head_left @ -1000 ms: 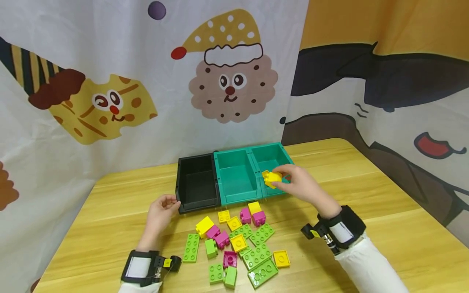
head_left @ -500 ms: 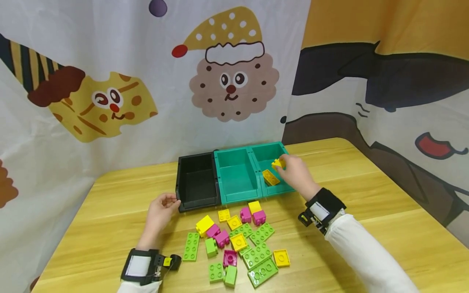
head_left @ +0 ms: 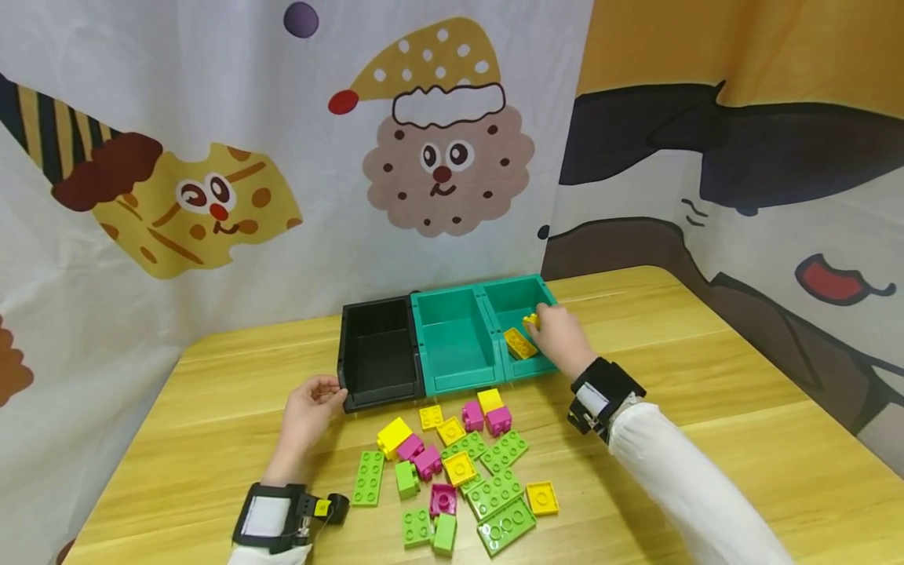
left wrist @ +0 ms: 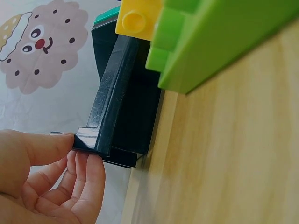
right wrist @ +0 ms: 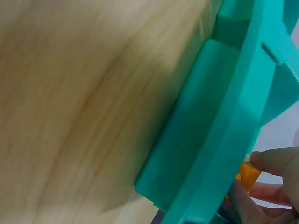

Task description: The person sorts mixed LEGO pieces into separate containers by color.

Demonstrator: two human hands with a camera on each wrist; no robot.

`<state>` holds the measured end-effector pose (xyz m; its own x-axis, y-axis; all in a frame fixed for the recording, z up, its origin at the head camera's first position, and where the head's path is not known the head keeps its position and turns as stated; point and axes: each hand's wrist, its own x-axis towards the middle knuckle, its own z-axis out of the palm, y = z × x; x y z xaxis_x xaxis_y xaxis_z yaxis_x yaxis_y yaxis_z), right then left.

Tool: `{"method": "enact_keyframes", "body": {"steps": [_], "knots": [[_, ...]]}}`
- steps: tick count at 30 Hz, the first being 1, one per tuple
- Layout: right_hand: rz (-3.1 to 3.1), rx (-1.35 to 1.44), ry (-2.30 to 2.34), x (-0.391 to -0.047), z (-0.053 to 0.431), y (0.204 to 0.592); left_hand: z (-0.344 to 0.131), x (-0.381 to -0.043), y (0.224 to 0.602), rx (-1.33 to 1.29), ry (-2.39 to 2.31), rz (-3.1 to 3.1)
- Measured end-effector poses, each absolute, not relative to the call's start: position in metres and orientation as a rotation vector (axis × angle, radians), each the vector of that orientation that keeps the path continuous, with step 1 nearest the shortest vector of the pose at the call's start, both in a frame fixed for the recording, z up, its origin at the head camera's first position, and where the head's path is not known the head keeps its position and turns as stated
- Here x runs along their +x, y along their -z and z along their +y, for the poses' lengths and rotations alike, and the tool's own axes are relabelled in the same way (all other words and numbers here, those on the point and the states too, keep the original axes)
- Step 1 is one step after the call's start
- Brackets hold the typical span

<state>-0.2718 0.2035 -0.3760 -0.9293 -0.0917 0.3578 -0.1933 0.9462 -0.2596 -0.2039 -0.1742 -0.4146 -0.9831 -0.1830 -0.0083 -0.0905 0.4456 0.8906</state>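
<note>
My left hand (head_left: 314, 408) pinches the front left corner of a black bin (head_left: 384, 396), thumb above the rim and fingers beneath it in the left wrist view. In the right-hand teal bin (head_left: 519, 286), my right hand (head_left: 563, 339) holds a yellow building brick (head_left: 531, 320) between thumb and fingers. Partly behind the bin's wall, this yellow brick also shows in the right wrist view. Another yellow brick (head_left: 519, 344) lies at the front of the same bin, just left of the right hand. Between the two bins stands a middle teal bin (head_left: 459, 383) with nothing visible inside.
Several loose bricks lie on the wooden table (head_left: 233, 439) in front of the bins, among them green bricks (head_left: 507, 527), pink bricks (head_left: 443, 499) and yellow bricks (head_left: 542, 498). A printed curtain (head_left: 282, 298) hangs close behind the bins.
My right hand has moved from the front of the right-hand teal bin deeper into it. One yellow brick now lies in that bin, another stays in the hand. My left hand keeps its place.
</note>
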Motion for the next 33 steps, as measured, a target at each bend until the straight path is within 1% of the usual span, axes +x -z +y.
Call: {"method": "enact_keyframes", "body": {"steps": [9,20,29,33], "knots": [[-2.88,0.168,-0.363,-0.281,0.2,0.383,-0.175,-0.205,0.413,0.237,1.574,-2.608],[-2.962,0.155,-0.352,-0.28,0.199,0.393,-0.174,-0.204,0.412,0.238,1.584,-2.609],[-3.053,0.152,-0.336,-0.28,0.197,0.394,-0.173,-0.203,0.412,0.234,1.575,-2.611],[-3.014,0.211,-0.31,-0.277,0.197,0.388,-0.174,-0.203,0.412,0.226,1.578,-2.602]]}}
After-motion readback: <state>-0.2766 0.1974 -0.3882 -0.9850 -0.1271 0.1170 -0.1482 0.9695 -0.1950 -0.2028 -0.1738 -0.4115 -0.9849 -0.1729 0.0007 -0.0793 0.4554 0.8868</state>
